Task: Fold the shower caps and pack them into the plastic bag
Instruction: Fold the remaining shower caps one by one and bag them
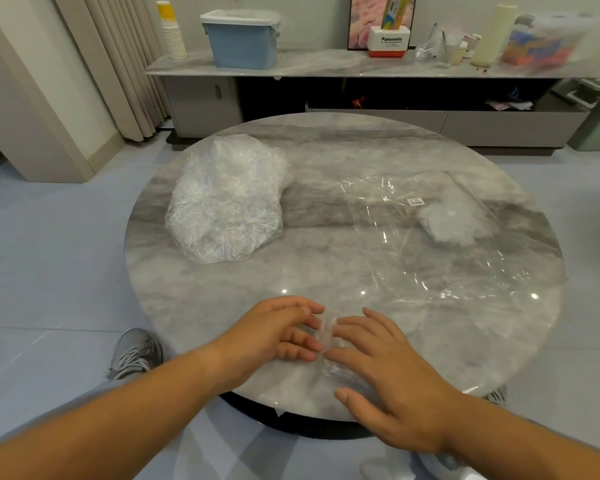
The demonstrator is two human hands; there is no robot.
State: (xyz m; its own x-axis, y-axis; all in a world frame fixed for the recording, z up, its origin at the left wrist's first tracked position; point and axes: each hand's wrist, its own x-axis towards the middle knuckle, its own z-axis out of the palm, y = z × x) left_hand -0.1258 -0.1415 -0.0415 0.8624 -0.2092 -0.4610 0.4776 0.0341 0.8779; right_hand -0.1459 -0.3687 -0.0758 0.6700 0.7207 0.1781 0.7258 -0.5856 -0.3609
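The left hand (pixel 278 330) and right hand (pixel 385 375) work close to the near edge of the round table (pixel 309 261), and bare marble lies open just beyond the fingertips. Far beyond the left hand sits a crumpled heap of shower caps (pixel 226 199). Beyond the right hand lies a flat plastic bag (pixel 440 244) with white folded pieces inside.

Between the hands lies one shower cap (pixel 327 329), clear, wrinkled and folded small. The right hand is spread flat, fingers straight, pressing on it. The left fingers are bent with tips touching the cap; whether they pinch it I cannot tell.
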